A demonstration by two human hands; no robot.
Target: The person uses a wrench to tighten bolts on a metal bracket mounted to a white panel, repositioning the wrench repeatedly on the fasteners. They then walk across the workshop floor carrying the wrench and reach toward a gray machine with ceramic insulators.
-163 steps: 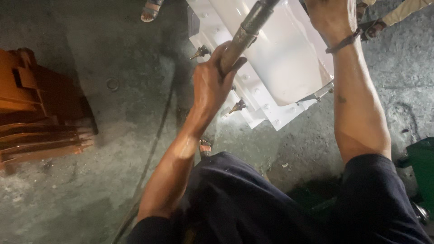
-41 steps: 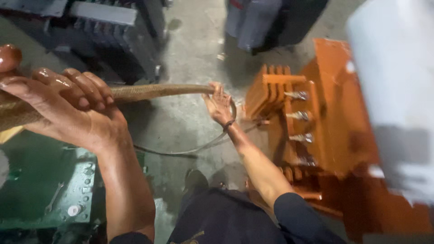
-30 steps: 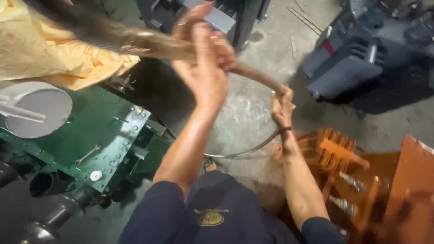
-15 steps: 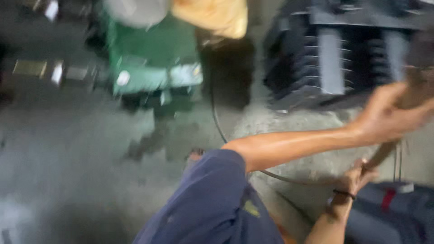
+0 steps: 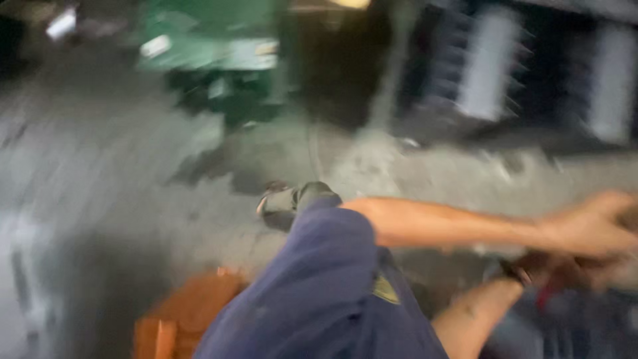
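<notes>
Since half a second ago the view has swung on and blurred further: the green machine (image 5: 219,46) now sits at the top left instead of top centre, and the dark finned unit (image 5: 525,73) has slid along the top toward the right edge. The brown pole that both hands held in the earlier pictures can no longer be made out; where it would lie, at the far right edge, there is only smear. An orange metal part (image 5: 179,319) has come into view at the bottom left of the floor (image 5: 100,186).

Counted now: two bare forearms, one green machine, one dark finned unit, one orange part, one shoe (image 5: 282,203) on the floor beyond the dark blue trouser knee (image 5: 319,286).

The left hand (image 5: 591,229) is stretched out to the right edge, its arm level across the picture. The right hand (image 5: 565,272) lies just below it, with a dark band at the wrist, and the two seem to touch or overlap. The grip of either hand is too blurred to read: I cannot tell whether the fingers are closed around anything or apart.
</notes>
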